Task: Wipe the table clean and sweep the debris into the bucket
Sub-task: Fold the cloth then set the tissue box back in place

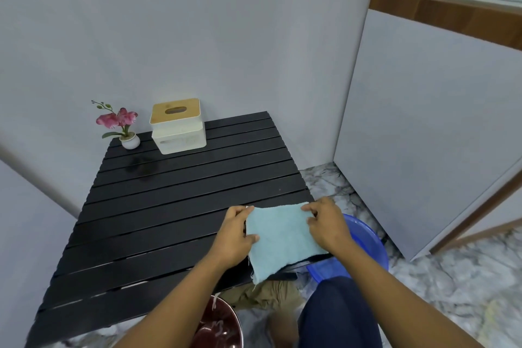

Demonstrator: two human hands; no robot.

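A light blue cloth lies spread at the near right corner of the black slatted table, its lower edge hanging over the table's edge. My left hand pinches the cloth's left edge. My right hand grips its right edge. A blue plastic basin sits on the floor just right of the table, partly hidden by my right arm. A round metal bucket with a dark red inside stands on the floor below the table's front edge. A dull smudge marks the slats at the far left.
A white tissue box with a wooden lid and a small potted pink orchid stand at the table's far edge against the grey wall. A grey panel with wooden trim leans at the right. The floor is marbled tile.
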